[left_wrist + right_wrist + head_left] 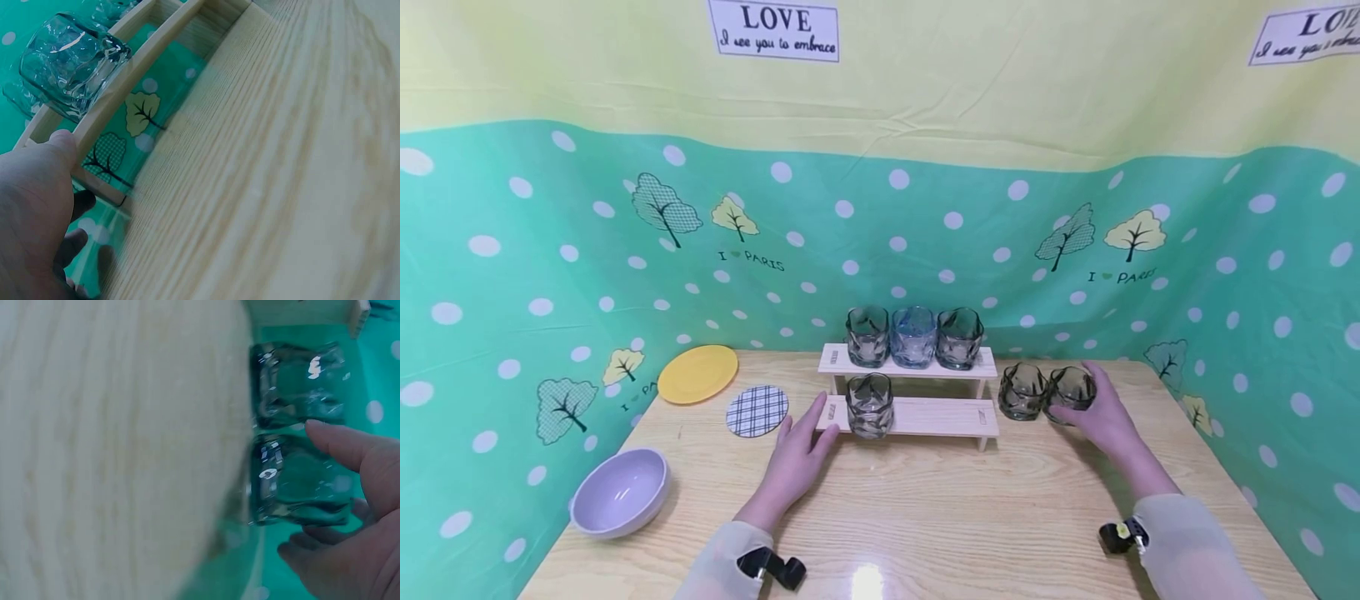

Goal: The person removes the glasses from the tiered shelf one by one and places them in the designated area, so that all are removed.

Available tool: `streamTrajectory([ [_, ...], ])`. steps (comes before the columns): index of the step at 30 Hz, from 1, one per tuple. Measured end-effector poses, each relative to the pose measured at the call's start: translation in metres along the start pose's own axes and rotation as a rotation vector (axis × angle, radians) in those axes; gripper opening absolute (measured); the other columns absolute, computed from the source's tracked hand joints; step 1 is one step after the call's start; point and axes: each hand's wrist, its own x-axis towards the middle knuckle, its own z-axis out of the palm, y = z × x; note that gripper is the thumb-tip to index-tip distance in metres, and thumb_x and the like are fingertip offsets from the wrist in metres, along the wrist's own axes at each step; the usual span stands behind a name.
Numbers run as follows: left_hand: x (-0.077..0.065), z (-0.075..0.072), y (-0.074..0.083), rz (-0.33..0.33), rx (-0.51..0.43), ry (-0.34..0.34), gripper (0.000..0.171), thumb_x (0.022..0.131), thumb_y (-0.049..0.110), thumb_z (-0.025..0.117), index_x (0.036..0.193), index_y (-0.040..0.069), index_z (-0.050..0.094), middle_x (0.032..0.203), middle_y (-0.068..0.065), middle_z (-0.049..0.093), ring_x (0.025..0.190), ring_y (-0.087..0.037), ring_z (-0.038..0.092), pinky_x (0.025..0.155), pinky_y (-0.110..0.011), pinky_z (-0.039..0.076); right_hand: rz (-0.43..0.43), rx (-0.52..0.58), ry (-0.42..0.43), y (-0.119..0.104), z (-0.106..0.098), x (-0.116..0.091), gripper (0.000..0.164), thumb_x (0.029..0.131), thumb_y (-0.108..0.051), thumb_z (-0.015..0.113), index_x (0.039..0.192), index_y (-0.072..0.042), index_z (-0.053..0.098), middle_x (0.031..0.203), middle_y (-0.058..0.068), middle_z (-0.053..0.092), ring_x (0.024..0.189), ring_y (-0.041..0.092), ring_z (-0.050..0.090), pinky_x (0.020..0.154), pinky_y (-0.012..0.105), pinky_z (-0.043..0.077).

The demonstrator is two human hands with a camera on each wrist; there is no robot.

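My right hand (1105,417) is around the right-hand smoky grey drinking glass (300,481), thumb at its rim on the near side and fingers on the far side. A second grey glass (1022,392) stands right beside it on the table. Thumb and index finger of my left hand (795,458) touch the left end of a two-step wooden rack (936,417). On the lower step stands one grey glass (870,408). The upper step carries a grey glass (868,337), a blue glass (913,337) and another grey glass (959,339).
Left of the rack lies a round checked coaster (757,411), with a yellow plate (698,374) behind it. A lilac bowl (621,493) stands at the table's left edge. Patterned green cloth (820,225) hangs close behind the rack and along both sides.
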Motion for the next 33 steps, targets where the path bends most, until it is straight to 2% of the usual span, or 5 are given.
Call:
streamTrajectory([
  [6,0.000,0.001,0.000,0.002,0.004,-0.002,0.070,0.116,0.037,0.060,0.173,0.007,0.034,0.169,-0.016,0.046,0.150,-0.044,0.052,0.135,-0.064,0.004,-0.068,-0.042,0.084,-0.020,-0.005,-0.008,0.118,0.100,-0.029,0.086,0.177,-0.008,-0.001,0.178,0.036,0.008,0.158,0.065,0.017,0.121,0.085,0.020],
  [12,0.001,0.000,0.000,0.007,0.000,-0.009,0.070,0.116,0.039,0.059,0.174,0.007,0.033,0.170,-0.016,0.045,0.150,-0.044,0.052,0.135,-0.064,0.003,-0.156,-0.008,0.132,-0.057,-0.002,-0.029,0.111,0.100,-0.028,0.087,0.178,-0.008,0.010,0.180,0.027,0.016,0.161,0.059,0.020,0.125,0.080,0.021],
  [21,0.002,-0.001,0.000,0.023,0.000,-0.005,0.070,0.116,0.037,0.059,0.174,0.007,0.033,0.169,-0.016,0.047,0.149,-0.044,0.052,0.135,-0.064,0.004,-0.238,0.029,0.090,-0.103,0.021,-0.056,0.110,0.093,-0.037,0.092,0.177,-0.017,0.023,0.181,0.015,0.026,0.162,0.052,0.025,0.129,0.073,0.024],
  [27,0.002,0.000,0.000,0.023,-0.001,-0.002,0.070,0.116,0.036,0.059,0.173,0.006,0.034,0.169,-0.017,0.047,0.149,-0.044,0.052,0.135,-0.065,0.004,-0.286,0.066,0.045,-0.122,0.043,-0.062,0.105,0.093,-0.029,0.092,0.176,-0.021,0.029,0.179,0.010,0.032,0.163,0.047,0.028,0.130,0.069,0.025],
  [33,0.001,-0.001,0.000,0.014,0.003,-0.008,0.070,0.116,0.038,0.059,0.174,0.007,0.033,0.169,-0.016,0.046,0.149,-0.044,0.052,0.136,-0.063,0.003,-0.294,0.108,-0.019,-0.135,0.068,-0.061,0.104,0.092,-0.033,0.093,0.175,-0.024,0.032,0.179,0.006,0.031,0.163,0.043,0.029,0.130,0.069,0.025],
])
